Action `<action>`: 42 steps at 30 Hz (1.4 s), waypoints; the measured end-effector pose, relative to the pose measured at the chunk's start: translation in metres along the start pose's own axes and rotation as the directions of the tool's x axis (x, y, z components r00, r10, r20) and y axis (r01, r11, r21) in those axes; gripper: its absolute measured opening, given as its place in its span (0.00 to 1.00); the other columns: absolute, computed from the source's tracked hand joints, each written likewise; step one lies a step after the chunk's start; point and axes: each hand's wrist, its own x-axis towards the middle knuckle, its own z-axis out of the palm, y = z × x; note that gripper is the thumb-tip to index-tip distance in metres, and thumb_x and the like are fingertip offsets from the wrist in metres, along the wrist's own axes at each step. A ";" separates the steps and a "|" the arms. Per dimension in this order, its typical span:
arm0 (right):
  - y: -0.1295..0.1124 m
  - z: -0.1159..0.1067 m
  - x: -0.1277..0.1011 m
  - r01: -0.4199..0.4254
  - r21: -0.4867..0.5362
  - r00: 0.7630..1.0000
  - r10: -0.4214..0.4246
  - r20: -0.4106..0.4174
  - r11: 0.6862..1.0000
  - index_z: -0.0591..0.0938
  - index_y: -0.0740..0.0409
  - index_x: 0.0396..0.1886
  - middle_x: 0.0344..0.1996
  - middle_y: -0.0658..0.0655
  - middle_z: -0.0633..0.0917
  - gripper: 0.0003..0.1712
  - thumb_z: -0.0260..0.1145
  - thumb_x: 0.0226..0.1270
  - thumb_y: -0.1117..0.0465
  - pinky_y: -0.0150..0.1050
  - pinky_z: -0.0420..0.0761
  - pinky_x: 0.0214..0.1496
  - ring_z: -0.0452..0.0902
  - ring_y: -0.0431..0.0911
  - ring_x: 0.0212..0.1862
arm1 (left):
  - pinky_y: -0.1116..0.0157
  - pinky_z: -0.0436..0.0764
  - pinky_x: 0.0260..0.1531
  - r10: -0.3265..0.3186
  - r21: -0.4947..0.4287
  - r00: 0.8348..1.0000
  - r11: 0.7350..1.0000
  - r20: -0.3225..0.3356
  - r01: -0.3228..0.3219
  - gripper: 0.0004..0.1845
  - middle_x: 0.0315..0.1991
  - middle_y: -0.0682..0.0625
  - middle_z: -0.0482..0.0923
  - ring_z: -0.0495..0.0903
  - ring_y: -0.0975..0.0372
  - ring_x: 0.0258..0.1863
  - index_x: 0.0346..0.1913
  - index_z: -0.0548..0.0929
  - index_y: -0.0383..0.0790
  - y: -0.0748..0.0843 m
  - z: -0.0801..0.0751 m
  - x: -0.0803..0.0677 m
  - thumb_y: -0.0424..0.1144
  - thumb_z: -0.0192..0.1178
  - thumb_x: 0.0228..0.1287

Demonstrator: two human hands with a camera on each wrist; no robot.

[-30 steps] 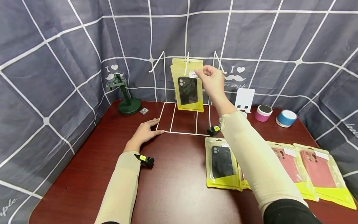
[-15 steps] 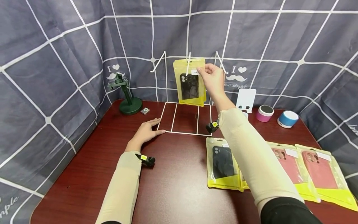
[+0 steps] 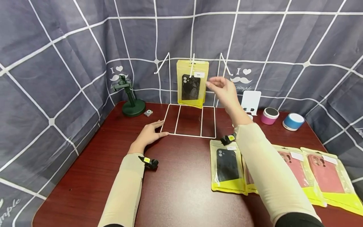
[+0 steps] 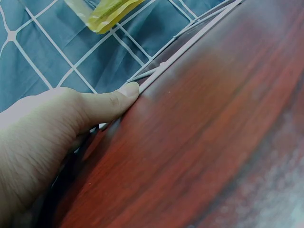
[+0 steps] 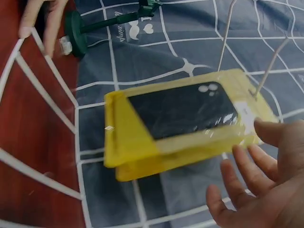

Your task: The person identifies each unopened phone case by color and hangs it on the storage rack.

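Observation:
Yellow-edged clear pouches [image 3: 193, 102], the front one with a black phone case [image 3: 190, 89] inside, hang from the middle hook [image 3: 192, 65] of a white wire display rack [image 3: 195, 136]. Just right of them, my right hand [image 3: 225, 93] is held in the air, fingers loosely bent, nothing in its grasp. The right wrist view shows a second pouch edge [image 5: 137, 172] behind the front one. With its fingers fairly straight, my left hand [image 3: 148, 135] rests at the rack's front left corner. Its thumb [image 4: 111, 104] presses on the base wire.
Several pouched phone cases lie at right, including a black one [image 3: 227, 165] and a pink one [image 3: 326, 173]. Behind them stand a white phone stand [image 3: 250, 100], a pink speaker [image 3: 269, 116] and a blue speaker [image 3: 293, 122]. A green stand [image 3: 133, 107] and a small silver player [image 3: 148, 113] are at left.
My right hand has let go of the front pouch and drawn away to the right and down. The pouch now hangs straighter on the hook. My left hand stays on the rack.

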 end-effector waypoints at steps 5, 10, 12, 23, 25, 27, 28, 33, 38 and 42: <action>0.037 -0.022 -0.038 0.003 -0.119 0.978 0.022 0.208 0.993 0.84 0.56 0.55 0.49 0.55 0.87 0.24 0.70 0.68 0.46 0.43 0.77 0.57 0.81 0.46 0.51 | 0.47 0.60 0.72 -0.013 0.004 1.000 1.000 0.008 0.013 0.42 0.75 0.47 0.64 0.60 0.53 0.75 0.74 0.71 0.50 0.004 0.000 0.000 0.64 0.66 0.61; 0.072 -0.043 -0.073 0.079 -0.195 0.936 -0.005 0.351 0.978 0.86 0.55 0.53 0.45 0.53 0.88 0.20 0.70 0.69 0.48 0.37 0.79 0.50 0.82 0.46 0.48 | 0.48 0.60 0.72 -0.018 -0.003 1.000 1.000 0.008 0.018 0.42 0.75 0.48 0.64 0.59 0.53 0.76 0.74 0.70 0.50 0.005 0.000 0.001 0.64 0.66 0.61; 0.083 -0.052 -0.084 0.096 -0.209 0.923 -0.008 0.386 0.973 0.85 0.56 0.52 0.45 0.53 0.89 0.19 0.70 0.69 0.49 0.34 0.79 0.48 0.82 0.46 0.48 | 0.48 0.60 0.72 -0.019 -0.005 1.000 1.000 0.007 0.019 0.42 0.75 0.48 0.64 0.59 0.54 0.76 0.75 0.70 0.50 0.005 -0.001 0.001 0.64 0.66 0.61; 0.118 -0.087 -0.109 0.170 -0.447 0.856 0.093 0.508 0.878 0.85 0.59 0.51 0.42 0.54 0.87 0.21 0.73 0.65 0.51 0.47 0.80 0.49 0.82 0.48 0.44 | 0.48 0.61 0.72 -0.012 0.000 1.000 1.000 -0.001 0.012 0.43 0.75 0.48 0.65 0.60 0.54 0.75 0.74 0.71 0.51 -0.001 -0.001 0.001 0.67 0.65 0.59; 0.124 -0.086 -0.110 0.198 -0.461 0.832 0.100 0.546 0.865 0.85 0.60 0.48 0.39 0.54 0.86 0.20 0.75 0.63 0.52 0.45 0.79 0.46 0.80 0.47 0.42 | 0.47 0.61 0.72 -0.012 0.000 1.000 1.000 0.001 0.012 0.43 0.75 0.48 0.64 0.60 0.53 0.75 0.74 0.71 0.51 -0.001 -0.001 0.000 0.67 0.65 0.59; 0.128 -0.084 -0.111 0.220 -0.455 0.806 0.102 0.583 0.863 0.85 0.59 0.43 0.33 0.52 0.85 0.16 0.75 0.63 0.54 0.42 0.78 0.40 0.78 0.46 0.36 | 0.47 0.61 0.72 -0.013 -0.001 1.000 1.000 0.006 0.013 0.43 0.75 0.48 0.64 0.60 0.53 0.75 0.75 0.70 0.51 -0.001 -0.001 0.000 0.67 0.65 0.60; 0.129 -0.083 -0.112 0.225 -0.453 0.796 0.106 0.596 0.863 0.84 0.58 0.39 0.30 0.51 0.83 0.13 0.74 0.64 0.54 0.40 0.76 0.36 0.76 0.45 0.33 | 0.47 0.61 0.72 -0.014 0.000 1.000 1.000 0.008 0.014 0.43 0.75 0.48 0.64 0.60 0.53 0.75 0.75 0.70 0.51 -0.001 -0.001 0.000 0.67 0.65 0.60; 0.132 -0.082 -0.113 0.258 -0.437 0.766 0.093 0.636 0.862 0.81 0.54 0.32 0.22 0.45 0.78 0.08 0.71 0.67 0.58 0.37 0.71 0.28 0.69 0.40 0.24 | 0.47 0.61 0.72 -0.013 -0.005 1.000 1.000 0.007 0.013 0.42 0.75 0.48 0.63 0.60 0.53 0.75 0.75 0.70 0.51 0.001 -0.001 0.000 0.65 0.66 0.60; 0.131 -0.084 -0.113 0.222 -0.396 0.780 0.081 0.620 0.891 0.80 0.54 0.34 0.23 0.47 0.79 0.06 0.69 0.69 0.61 0.36 0.73 0.27 0.71 0.41 0.24 | 0.47 0.61 0.72 -0.012 -0.003 1.000 1.000 0.011 0.012 0.42 0.75 0.48 0.63 0.60 0.53 0.75 0.75 0.70 0.51 0.001 0.000 0.001 0.64 0.66 0.61; 0.128 -0.086 -0.112 0.174 -0.349 0.797 0.077 0.599 0.921 0.80 0.53 0.36 0.25 0.49 0.82 0.04 0.69 0.70 0.62 0.37 0.75 0.27 0.74 0.43 0.25 | 0.48 0.61 0.72 -0.016 0.004 1.000 1.000 0.016 0.015 0.42 0.75 0.48 0.64 0.60 0.54 0.75 0.75 0.70 0.52 0.001 0.000 0.001 0.65 0.66 0.61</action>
